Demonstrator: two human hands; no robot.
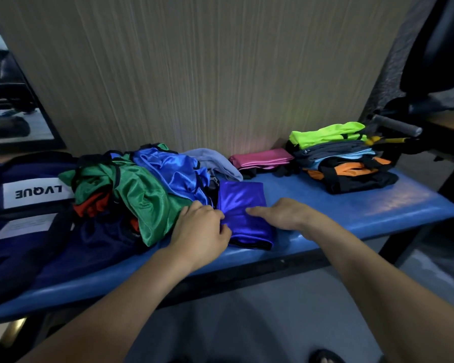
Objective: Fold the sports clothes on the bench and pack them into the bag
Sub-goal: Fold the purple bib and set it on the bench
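A shiny purple-blue garment (243,203), folded into a rectangle, lies on the blue bench (378,203) in front of me. My left hand (203,231) pinches its left edge with curled fingers. My right hand (281,213) lies flat on the garment's right part, fingers straight. To the left sits a heap of unfolded clothes (142,189) in green, blue, red and grey. A navy bag (24,205) with a white "LVQUE" label lies at the bench's left end.
A stack of folded clothes (344,158), neon green on top, stands at the right of the bench. A folded pink garment (262,158) lies against the wooden wall. Dark gym equipment (404,129) stands beyond the right end. Grey floor lies below.
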